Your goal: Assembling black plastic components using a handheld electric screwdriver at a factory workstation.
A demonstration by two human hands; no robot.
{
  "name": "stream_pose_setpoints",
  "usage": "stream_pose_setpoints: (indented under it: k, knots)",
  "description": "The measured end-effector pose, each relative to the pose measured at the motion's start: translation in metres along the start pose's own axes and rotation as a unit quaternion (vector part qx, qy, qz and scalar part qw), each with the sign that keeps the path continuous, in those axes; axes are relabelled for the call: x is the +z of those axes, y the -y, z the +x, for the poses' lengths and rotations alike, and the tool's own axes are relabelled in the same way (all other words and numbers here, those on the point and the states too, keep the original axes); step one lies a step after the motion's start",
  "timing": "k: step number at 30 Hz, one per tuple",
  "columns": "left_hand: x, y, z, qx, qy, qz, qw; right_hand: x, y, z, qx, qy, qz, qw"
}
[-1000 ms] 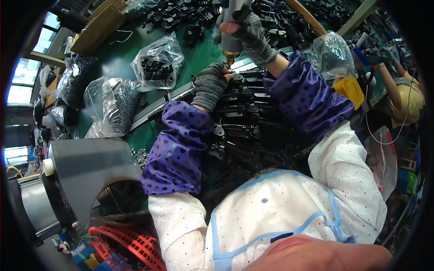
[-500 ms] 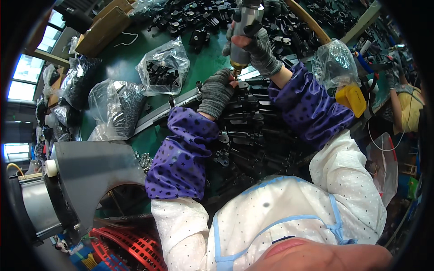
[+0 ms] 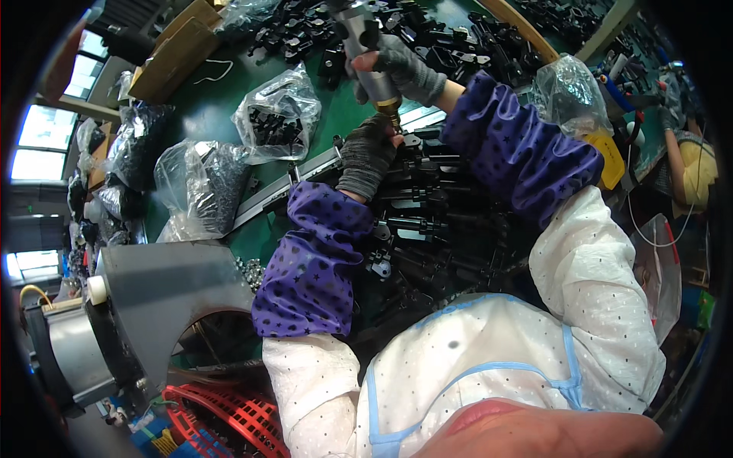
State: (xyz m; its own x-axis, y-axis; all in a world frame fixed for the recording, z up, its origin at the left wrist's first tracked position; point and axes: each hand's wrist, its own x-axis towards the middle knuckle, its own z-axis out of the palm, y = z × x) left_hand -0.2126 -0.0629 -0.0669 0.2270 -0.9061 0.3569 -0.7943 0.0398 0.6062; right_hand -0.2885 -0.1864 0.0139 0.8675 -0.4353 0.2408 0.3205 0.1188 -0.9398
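My right hand (image 3: 408, 72), in a grey fingerless glove, is wrapped round a silver power screwdriver (image 3: 365, 57) with a brass-coloured nose. The tool leans, its upper end to the left, and its tip points down beside the fingers of my left hand (image 3: 368, 156). That gloved left hand is closed, fingertips together right at the tip; what they pinch is hidden. A row of black metal parts (image 3: 420, 195) with small silver ends lies just right of and below the left hand. Behind the hand, a long metal rail (image 3: 309, 172) runs slantwise across the green table.
Clear bags of small parts (image 3: 279, 114) stand to the left, beside a grey metal machine (image 3: 172, 278). Loose black parts (image 3: 450, 46) are heaped at the back. A yellow container (image 3: 608, 159) and a plastic bag (image 3: 569, 95) sit right. Another person's arm (image 3: 676, 164) is at far right.
My right hand and the screwdriver's upper end have swung left, so the tool leans more. My left hand stays almost where it was, fingers still closed.
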Motion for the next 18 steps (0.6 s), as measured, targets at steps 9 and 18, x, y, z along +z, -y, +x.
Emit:
stream_pose_setpoints:
  k: [9,18]
  knots:
    - [-0.047,0.002,-0.010,0.103,-0.021,-0.032,0.994,0.004,0.059,-0.012,-0.153,-0.049,-0.069,0.985]
    - [-0.132,0.215,-0.064,0.035,0.066,0.518,0.852,-0.016,0.135,-0.141,0.074,-0.148,-0.646,0.745]
